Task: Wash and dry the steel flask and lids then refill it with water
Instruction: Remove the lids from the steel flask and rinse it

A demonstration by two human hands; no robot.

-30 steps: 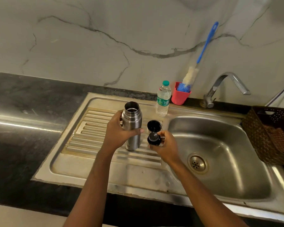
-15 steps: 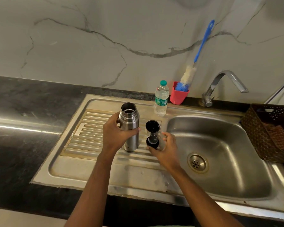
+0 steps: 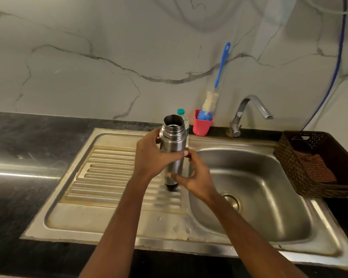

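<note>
Lifted off the drainboard (image 3: pixel 109 167) now: steel flask (image 3: pixel 174 142) gripped by left hand (image 3: pixel 151 157), right hand (image 3: pixel 197 179) wrapping its lower body.

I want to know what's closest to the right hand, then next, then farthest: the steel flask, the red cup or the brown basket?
1. Steel flask: touching the right hand, just to its left.
2. Red cup: farther back, slightly right.
3. Brown basket: far off on the right.

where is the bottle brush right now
In the head view, right of centre: the bottle brush stands head-down in the pink cup against the wall, between the water bottle and the tap.
</note>
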